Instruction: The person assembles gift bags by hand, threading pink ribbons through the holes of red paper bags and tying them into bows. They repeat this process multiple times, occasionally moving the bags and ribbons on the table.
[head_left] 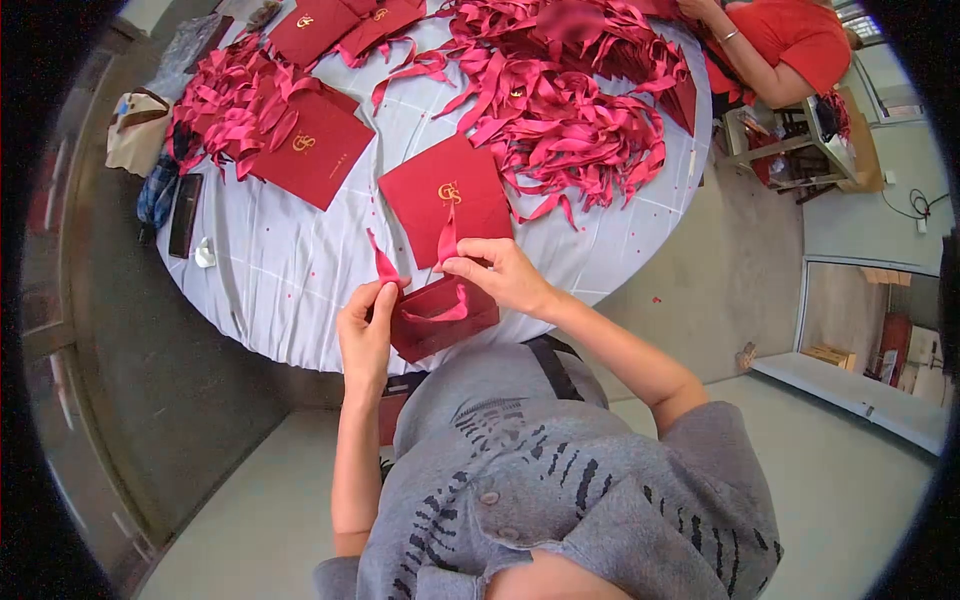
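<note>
Round table, white cloth. Big heap of red ribbons at the far middle, smaller heap far left. Flat red bag with gold logo mid-table, a second flat bag to its left, partly under the small heap, more bags at the far edge. Dark phone on the left rim, small white object just beside it. Tan bag off the table's left side. Person in an orange-red shirt far right, wooden stool near them. Cable on the floor.
</note>
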